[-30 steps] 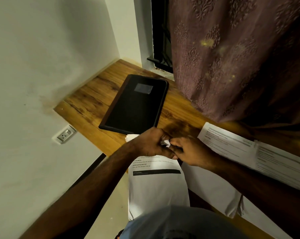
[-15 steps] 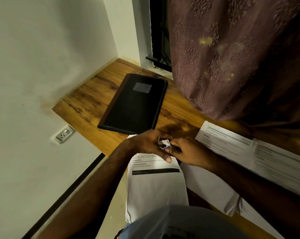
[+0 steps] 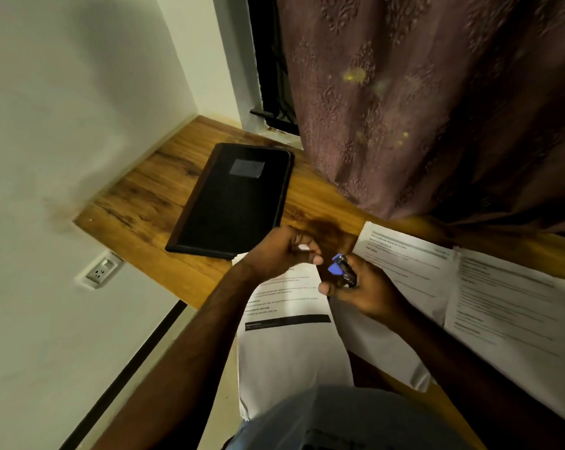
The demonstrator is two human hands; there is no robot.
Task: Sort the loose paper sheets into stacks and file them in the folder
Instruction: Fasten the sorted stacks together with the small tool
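Now left hand (image 3: 279, 251) pinching small white scrap, right hand (image 3: 360, 289) gripping blue-black clip (image 3: 342, 271). Sheet (image 3: 290, 345) under both hands, closed black folder (image 3: 234, 199) beyond left hand on surface (image 3: 138, 203).

Black folder (image 3: 232, 199) lies closed on wooden desk (image 3: 144, 203), grey label near far end. Just right of folder's near corner: left hand (image 3: 279, 251), fingers curled, pinching small white bit. Right of that, right hand (image 3: 359, 287) grips small blue-and-black stapler-like object (image 3: 341, 271). Printed sheets (image 3: 287, 336) below folder, overhanging desk edge; more printed sheets (image 3: 469, 297) well right of folder. Curtain (image 3: 437, 108) behind.
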